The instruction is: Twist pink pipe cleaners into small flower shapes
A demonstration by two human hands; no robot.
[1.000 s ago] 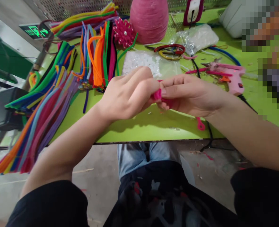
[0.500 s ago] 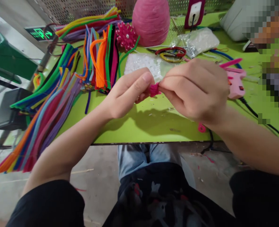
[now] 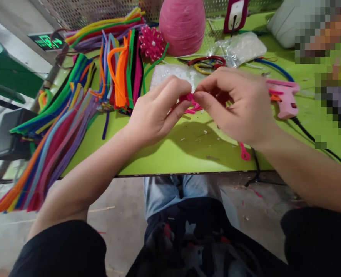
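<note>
Above the middle of the table, my left hand (image 3: 160, 105) pinches a pink pipe cleaner (image 3: 190, 97) between thumb and forefinger. From the other side, my right hand (image 3: 236, 104) has its thumb and forefinger closed on the same pink piece. Most of the piece is hidden by the fingers, so its full shape is unclear. Below the right hand lies a looped pink pipe cleaner (image 3: 244, 154). A pink flower with a pearl centre (image 3: 152, 43) sits beyond the left hand, beside a large pink yarn cone (image 3: 182, 27).
Bundles of coloured pipe cleaners (image 3: 63, 142) fill the left side and overhang the edge. Behind my hands are a bag of white beads (image 3: 167, 75) and red-handled pliers (image 3: 208, 61). A pink glue gun (image 3: 287, 100) with a black cord lies right. A power socket (image 3: 235, 15) stands at the back.
My hands have turned the pink piece and changed their hold on it. The right hand's long pink strand no longer sticks out behind it. The view has shifted slightly.
</note>
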